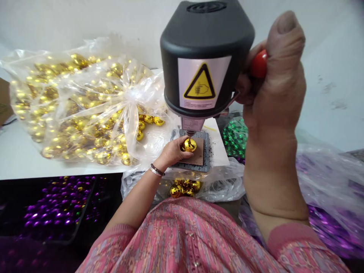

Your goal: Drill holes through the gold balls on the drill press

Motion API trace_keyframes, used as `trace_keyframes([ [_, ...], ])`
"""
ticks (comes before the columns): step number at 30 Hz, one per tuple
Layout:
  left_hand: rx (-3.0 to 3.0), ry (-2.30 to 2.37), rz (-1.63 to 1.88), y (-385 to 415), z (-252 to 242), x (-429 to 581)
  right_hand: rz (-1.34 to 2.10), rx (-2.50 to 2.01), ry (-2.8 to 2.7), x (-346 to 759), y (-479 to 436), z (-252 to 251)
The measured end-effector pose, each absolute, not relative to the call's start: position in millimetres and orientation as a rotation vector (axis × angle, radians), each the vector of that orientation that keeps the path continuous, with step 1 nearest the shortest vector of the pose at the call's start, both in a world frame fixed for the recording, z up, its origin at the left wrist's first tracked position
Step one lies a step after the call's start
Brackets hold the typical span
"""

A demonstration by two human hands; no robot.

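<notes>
My left hand [174,151] is closed around a shiny gold faceted ball [190,145], thumb and fingers on either side of it. The ball sits on a brown board [197,157] over the grey base of a small drill press, right under the bit [190,134]. Above it looms the black drill press head [206,41] with a yellow warning label. At the head's right side, my right hand [273,68] grips the feed handle by its red knob [259,63]. Some of the right fingers are hidden behind the knob and thumb.
A large clear bag of gold balls [79,110] lies on the white table [17,163] at left. More gold balls [184,187] rest in plastic at my lap. Purple balls [59,204] fill a dark container below left. Bagged green balls [236,136] and purple ones [327,227] are at right.
</notes>
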State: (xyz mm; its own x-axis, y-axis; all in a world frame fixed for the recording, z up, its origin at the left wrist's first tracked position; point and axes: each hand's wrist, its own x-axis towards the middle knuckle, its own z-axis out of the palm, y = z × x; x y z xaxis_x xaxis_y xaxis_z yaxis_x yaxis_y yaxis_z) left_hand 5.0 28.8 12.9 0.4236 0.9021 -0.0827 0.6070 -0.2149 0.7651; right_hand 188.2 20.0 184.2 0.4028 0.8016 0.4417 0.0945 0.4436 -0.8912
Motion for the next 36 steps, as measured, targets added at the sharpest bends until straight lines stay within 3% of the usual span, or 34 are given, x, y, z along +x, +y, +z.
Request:
trace_keyframes([
  [6,1.929,1.228,0.51,29,8,5,0.238,-0.942,-1.216,178,-18,162],
  [14,1.893,1.201,0.521,29,8,3,0.107,-0.867,-1.504,195,-44,109],
  [36,1.87,1.186,0.473,30,12,2,-0.196,-0.748,-1.465,190,-32,77],
])
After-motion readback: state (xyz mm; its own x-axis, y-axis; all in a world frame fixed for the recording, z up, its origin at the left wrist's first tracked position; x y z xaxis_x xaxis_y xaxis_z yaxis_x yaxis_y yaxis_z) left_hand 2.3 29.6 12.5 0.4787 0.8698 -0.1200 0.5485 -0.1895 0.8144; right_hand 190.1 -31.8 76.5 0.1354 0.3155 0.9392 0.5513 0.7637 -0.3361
